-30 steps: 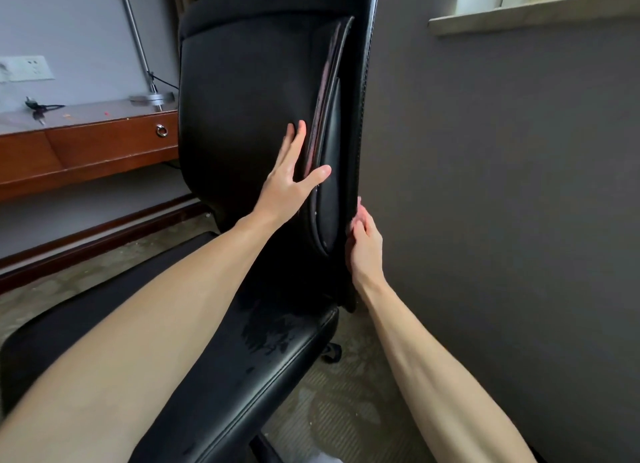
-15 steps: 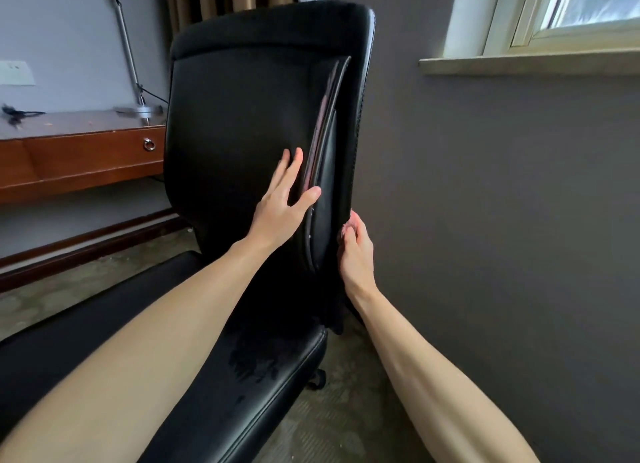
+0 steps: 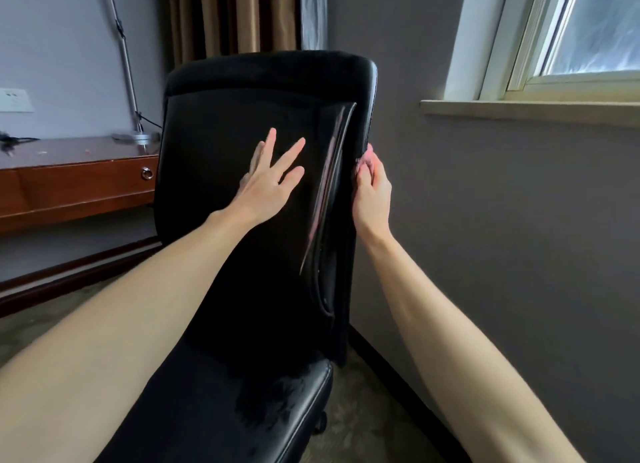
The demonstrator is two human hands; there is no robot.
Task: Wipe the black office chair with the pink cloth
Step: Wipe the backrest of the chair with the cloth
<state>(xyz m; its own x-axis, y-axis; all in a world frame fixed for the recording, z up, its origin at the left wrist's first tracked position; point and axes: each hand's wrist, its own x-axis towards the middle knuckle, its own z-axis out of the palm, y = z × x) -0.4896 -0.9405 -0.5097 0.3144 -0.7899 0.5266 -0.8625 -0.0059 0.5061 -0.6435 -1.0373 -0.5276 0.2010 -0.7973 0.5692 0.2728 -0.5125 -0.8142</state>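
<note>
Head view: pressing left hand (image 3: 266,185), fingers spread wide, on backrest of one black office chair (image 3: 214,143); gripping one pink cloth (image 3: 362,162) in right hand (image 3: 372,192) at backrest's right edge; standing on carpet (image 3: 363,410) beside grey wall (image 3: 502,220).

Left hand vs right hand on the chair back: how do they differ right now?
Pose: the left hand is flat with fingers spread; the right hand is curled.
Place: the left hand lies on the front of the backrest; the right hand wraps its right edge.
Load: the left hand holds nothing; the right hand seems to bunch the pink cloth at its fingertips.
Shared: both are bare and touch the backrest.
</note>
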